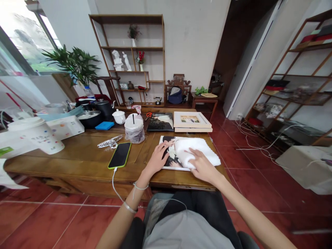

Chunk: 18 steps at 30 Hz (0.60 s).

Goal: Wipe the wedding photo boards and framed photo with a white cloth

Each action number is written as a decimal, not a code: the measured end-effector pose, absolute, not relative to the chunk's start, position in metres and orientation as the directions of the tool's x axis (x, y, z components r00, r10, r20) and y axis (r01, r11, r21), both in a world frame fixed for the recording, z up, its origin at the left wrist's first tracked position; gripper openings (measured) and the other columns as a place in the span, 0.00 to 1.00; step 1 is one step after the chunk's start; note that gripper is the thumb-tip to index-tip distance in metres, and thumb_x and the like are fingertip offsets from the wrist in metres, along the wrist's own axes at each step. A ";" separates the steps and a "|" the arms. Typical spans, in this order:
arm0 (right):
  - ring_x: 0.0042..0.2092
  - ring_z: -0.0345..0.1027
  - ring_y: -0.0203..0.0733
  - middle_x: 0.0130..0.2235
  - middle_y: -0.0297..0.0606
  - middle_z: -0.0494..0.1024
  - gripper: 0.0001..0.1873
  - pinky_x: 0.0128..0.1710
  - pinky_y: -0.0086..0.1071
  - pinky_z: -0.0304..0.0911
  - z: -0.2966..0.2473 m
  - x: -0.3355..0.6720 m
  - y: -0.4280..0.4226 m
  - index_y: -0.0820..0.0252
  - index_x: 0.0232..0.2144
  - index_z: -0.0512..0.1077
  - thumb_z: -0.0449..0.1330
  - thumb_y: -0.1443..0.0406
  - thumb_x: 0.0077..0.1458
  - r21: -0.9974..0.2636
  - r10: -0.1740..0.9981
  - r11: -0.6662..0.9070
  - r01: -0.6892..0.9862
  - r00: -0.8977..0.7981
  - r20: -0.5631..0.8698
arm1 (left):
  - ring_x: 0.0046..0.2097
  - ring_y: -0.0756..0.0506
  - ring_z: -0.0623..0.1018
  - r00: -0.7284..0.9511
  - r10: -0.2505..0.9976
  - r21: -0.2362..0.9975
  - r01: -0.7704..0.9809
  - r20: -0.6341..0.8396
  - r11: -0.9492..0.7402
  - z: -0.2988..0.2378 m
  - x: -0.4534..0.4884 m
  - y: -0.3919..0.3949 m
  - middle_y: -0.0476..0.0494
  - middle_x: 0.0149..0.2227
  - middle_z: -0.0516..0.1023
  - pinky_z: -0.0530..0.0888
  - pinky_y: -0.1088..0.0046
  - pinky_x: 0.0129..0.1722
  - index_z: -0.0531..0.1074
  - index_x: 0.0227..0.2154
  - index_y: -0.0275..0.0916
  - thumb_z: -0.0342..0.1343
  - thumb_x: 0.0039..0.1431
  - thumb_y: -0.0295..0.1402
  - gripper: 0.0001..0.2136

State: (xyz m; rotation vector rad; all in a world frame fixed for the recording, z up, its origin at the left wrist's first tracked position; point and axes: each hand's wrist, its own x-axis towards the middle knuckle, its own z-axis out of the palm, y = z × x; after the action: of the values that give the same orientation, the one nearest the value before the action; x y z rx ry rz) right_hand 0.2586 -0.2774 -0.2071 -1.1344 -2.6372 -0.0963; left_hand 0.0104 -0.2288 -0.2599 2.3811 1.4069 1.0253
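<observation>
A large photo print [169, 152] lies flat near the front edge of the wooden table [85, 162]. A white cloth [199, 150] is spread over its right part. My left hand [157, 159] rests flat on the print's left side with fingers stretched out. My right hand [201, 166] presses on the cloth, its fingers extended over the white fabric.
A phone in a green case [120, 155] with a cable lies left of the print. Behind it are a plastic cup in a bag [134, 129], a second photo [160, 121], a framed picture [191, 121], a hair clip [110, 141], pots and boxes. Shelves stand behind and at right; cables cross the floor.
</observation>
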 end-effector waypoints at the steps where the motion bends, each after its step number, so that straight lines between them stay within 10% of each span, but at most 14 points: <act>1: 0.63 0.49 0.56 0.61 0.44 0.63 0.10 0.60 0.49 0.48 -0.205 0.257 -0.285 0.59 0.31 0.75 0.57 0.71 0.45 -0.050 0.685 0.713 0.699 -0.681 0.258 | 0.64 0.41 0.57 0.309 0.827 0.482 0.695 0.469 -0.533 -0.260 0.010 -0.229 0.36 0.63 0.59 0.56 0.55 0.63 0.63 0.57 0.37 0.45 0.64 0.35 0.20; 18: 0.56 0.59 0.56 0.52 0.56 0.70 0.12 0.51 0.48 0.56 -0.204 0.294 -0.192 0.64 0.36 0.72 0.51 0.62 0.60 -0.028 0.769 0.599 0.800 -0.565 0.298 | 0.65 0.41 0.57 0.314 0.838 0.512 0.678 0.446 -0.527 -0.258 0.009 -0.230 0.38 0.64 0.59 0.55 0.55 0.63 0.62 0.58 0.39 0.46 0.64 0.35 0.20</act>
State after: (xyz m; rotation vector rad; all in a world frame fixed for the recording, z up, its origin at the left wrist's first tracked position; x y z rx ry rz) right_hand 0.2944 -0.1919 -0.2045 -1.2831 -2.5494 -0.1600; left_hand 0.0091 -0.2296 -0.2581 2.3504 1.3849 1.0142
